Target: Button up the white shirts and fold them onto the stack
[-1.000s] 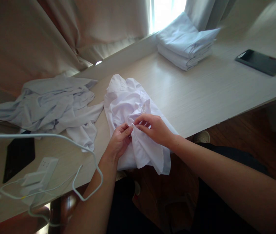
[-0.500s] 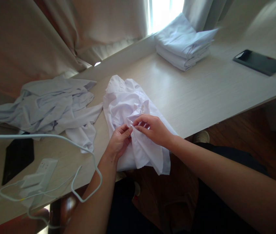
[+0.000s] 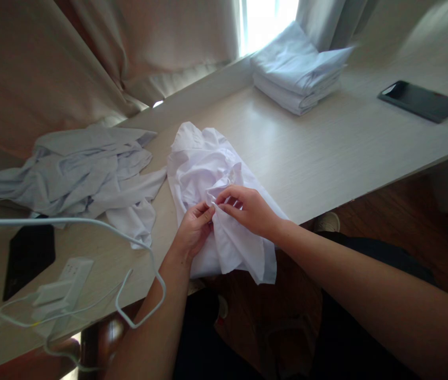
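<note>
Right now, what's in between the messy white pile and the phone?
The head view shows the white cloth pinched by the left hand and right hand, then a stretch of desk. The folded stack sits farther back.

L grip (image 3: 194,230) partly hidden by white cloth (image 3: 234,247), pinched bit (image 3: 213,204) too small 2 tell tbh. Cable (image 3: 85,221) left of grip cut off @ frame edge.

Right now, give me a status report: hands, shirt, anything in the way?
Left hand and right hand pinching white shirt; fabric bunched, overhanging desk. White cable overlaps left forearm in view; contact unclear.
</note>
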The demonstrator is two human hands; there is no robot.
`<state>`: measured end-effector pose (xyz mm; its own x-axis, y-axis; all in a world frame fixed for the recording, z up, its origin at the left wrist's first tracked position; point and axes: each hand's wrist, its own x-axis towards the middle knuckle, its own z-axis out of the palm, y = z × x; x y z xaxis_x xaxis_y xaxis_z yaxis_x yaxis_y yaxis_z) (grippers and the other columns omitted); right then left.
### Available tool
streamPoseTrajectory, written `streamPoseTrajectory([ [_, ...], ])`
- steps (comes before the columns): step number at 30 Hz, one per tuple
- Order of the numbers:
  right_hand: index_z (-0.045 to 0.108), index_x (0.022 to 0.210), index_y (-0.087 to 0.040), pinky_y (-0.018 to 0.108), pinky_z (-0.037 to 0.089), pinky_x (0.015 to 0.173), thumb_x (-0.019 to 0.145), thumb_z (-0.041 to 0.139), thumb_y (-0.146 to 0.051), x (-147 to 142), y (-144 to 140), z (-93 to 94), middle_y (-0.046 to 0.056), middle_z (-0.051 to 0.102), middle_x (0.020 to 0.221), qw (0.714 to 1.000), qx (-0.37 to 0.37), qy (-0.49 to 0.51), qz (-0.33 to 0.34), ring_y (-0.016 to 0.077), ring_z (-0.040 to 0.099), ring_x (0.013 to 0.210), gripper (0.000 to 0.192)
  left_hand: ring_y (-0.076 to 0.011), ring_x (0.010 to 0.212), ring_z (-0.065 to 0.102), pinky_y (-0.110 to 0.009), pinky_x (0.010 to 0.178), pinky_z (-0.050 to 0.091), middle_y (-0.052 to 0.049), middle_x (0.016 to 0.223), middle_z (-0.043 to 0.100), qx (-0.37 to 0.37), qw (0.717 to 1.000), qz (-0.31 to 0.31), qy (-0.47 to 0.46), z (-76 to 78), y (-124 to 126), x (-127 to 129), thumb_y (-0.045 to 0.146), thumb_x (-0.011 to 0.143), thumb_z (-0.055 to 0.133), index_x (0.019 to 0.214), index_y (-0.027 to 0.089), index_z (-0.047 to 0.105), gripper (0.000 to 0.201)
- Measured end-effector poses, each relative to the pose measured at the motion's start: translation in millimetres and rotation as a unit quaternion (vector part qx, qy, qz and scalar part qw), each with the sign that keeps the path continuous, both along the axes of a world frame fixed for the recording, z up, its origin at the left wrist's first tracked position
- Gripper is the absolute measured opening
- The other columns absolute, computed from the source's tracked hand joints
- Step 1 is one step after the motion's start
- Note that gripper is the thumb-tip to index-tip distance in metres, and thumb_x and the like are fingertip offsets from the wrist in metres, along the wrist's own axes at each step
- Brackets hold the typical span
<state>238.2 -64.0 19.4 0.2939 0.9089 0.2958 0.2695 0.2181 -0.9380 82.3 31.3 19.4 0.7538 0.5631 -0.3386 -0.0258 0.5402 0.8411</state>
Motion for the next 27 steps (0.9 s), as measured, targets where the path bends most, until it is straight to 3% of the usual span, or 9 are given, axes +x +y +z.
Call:
streamPoseTrajectory([
  [27,0.066,0.095,-0.018,0.025,0.05,0.067,0.088,0.06,-0.017,-1.5,0.5,-1.0,0.002,0.067,0.092,1.0,-0.016,-0.018,-0.009,0.0121,0.062,0.077,0.009,-0.0224,0.087,0.072,-0.033,0.079,0.055,-0.01,0.098,0.075,-0.001,1.0,-0.002,0.001,-0.1,-0.6,1.5,0.026,0.079,0.078,0.108,0.015,0.071,0.032],
])
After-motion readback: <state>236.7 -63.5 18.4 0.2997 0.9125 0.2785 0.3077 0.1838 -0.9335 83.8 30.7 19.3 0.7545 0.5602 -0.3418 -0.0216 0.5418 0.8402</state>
